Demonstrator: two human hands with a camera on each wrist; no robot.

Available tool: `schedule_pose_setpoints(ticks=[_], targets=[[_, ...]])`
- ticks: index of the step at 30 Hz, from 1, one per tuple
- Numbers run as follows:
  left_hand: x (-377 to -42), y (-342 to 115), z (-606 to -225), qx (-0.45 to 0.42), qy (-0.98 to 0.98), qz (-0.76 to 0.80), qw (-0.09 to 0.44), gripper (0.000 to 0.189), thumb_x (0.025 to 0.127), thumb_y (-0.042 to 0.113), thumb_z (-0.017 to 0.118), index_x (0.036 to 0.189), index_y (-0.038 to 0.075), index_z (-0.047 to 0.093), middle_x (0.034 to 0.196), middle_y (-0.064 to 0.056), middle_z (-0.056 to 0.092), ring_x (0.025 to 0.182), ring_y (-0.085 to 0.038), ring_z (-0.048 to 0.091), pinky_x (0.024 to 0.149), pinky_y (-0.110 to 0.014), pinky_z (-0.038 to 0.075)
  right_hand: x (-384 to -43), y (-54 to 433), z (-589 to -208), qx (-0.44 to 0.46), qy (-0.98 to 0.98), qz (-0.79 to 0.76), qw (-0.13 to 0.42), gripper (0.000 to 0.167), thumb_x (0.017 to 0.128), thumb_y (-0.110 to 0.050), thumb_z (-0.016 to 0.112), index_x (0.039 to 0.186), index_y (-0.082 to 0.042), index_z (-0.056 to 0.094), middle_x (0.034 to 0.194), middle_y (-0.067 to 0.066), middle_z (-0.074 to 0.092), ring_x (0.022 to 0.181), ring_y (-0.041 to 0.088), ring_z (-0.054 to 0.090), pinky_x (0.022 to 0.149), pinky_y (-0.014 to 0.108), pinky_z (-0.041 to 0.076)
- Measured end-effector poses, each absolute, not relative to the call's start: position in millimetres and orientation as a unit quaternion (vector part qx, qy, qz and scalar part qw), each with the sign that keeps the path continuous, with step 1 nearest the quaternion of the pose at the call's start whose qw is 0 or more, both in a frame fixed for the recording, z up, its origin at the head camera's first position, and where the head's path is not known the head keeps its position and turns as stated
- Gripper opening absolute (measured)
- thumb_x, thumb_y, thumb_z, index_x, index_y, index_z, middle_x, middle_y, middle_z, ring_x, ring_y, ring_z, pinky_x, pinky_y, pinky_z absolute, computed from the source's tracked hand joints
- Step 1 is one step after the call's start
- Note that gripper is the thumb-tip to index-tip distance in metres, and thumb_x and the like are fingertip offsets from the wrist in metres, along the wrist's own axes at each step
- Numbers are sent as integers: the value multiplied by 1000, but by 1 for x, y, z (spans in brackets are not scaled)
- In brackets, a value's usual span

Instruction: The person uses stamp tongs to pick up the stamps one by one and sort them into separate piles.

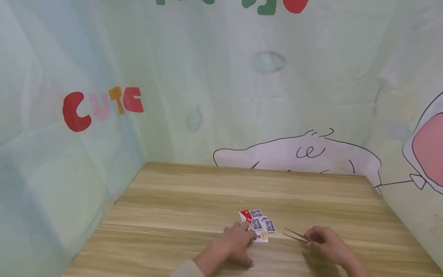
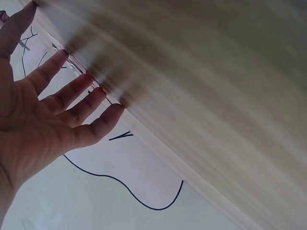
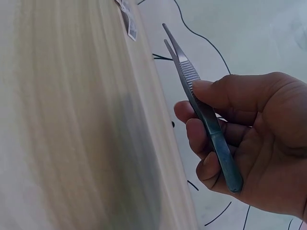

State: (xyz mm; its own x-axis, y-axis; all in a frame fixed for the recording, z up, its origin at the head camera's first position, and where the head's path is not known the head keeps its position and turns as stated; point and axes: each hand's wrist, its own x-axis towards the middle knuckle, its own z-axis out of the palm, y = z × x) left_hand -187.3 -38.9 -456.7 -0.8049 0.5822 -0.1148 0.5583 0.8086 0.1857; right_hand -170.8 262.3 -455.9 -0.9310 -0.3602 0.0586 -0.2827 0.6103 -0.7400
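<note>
Several small stamps (image 1: 256,224) lie in an overlapping cluster on the wooden table (image 1: 180,192); one is red and yellow, others grey with white borders. My left hand (image 1: 237,242) rests at the cluster's near left side, fingers spread, fingertips right at the nearest, cream-coloured stamp (image 1: 263,236). In the left wrist view the left hand (image 2: 62,105) has its fingers extended, tips down on the table. To the right, my right hand (image 1: 327,244) holds metal tweezers (image 3: 206,115) between thumb and fingers. The tweezers' tips stand apart, point toward the stamps and have nothing between them.
Printed fabric walls (image 1: 207,96) enclose the table at the back and both sides. They carry coloured letters (image 1: 77,111) and a cartoon figure (image 1: 297,154) behind the table's far edge.
</note>
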Motion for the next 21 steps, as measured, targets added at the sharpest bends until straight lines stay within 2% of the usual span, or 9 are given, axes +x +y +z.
schedule_pose_setpoints(ticks=[7,21], targets=[[-185,-40,-456,303,946,75,88,69,58,49,81,119,24,60,99,5,47,91,-15,45,70,-37,41,-168,256,-463,-214,888,-404,46,15,77,-1,66,92,1,63,85,3,63,76,9,56,69,27,47],[-188,-40,-457,301,945,86,93,69,58,47,81,119,24,60,100,4,47,93,-16,43,71,-39,40,-174,241,-465,-218,896,-381,62,11,76,-1,67,86,-4,63,80,-1,60,74,8,53,68,29,45]])
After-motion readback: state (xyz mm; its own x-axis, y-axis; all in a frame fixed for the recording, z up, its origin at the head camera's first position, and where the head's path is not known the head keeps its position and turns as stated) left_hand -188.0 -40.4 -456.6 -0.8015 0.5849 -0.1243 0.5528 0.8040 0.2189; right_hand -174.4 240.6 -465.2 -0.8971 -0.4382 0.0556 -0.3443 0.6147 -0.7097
